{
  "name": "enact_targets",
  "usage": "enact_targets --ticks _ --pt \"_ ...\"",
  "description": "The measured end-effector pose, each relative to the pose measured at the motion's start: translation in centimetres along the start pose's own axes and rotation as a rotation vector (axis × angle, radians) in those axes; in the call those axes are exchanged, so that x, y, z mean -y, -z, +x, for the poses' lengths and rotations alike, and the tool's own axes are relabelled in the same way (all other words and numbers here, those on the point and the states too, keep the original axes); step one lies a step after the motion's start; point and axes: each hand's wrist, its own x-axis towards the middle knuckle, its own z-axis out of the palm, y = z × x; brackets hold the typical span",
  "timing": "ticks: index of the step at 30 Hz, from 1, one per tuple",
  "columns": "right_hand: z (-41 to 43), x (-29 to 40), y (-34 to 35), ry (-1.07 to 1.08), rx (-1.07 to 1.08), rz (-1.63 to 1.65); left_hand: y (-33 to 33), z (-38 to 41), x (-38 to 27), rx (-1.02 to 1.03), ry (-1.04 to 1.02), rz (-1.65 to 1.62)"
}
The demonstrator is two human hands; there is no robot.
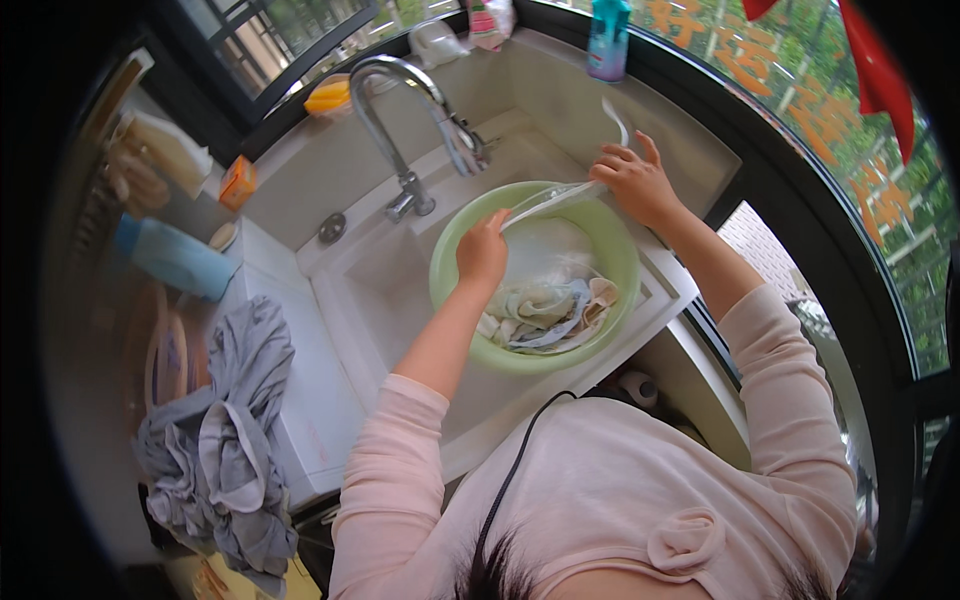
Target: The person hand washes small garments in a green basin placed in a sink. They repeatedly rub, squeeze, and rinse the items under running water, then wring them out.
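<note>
Stretched between my two hands is a narrow white strip (551,201), partly see-through; I cannot tell whether it is cloth or plastic. My left hand (484,251) grips its near end above the left rim of a light green plastic basin (442,274). At the other side, my right hand (634,176) pinches it over the basin's far right edge. A loose white tail (615,120) sticks up beyond those fingers. Inside the basin, cloudy water (551,244) surrounds a heap of wet, pale cloths (547,315). The basin rests on the right part of a white laundry sink (375,300).
A chrome faucet (375,127) arches behind the basin. Left of the sink, grey clothing (240,465) hangs over the washing machine-like white cabinet (300,375), near a blue bottle (180,255). An orange box (238,182) and a teal-purple bottle (608,41) stand on the ledge.
</note>
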Motion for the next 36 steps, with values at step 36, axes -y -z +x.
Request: enact_targets --ticks 36 --pt "-0.2 33.4 -9.6 0.602 0.794 0.473 4.0 -23.3 13.4 0.148 0.715 0.138"
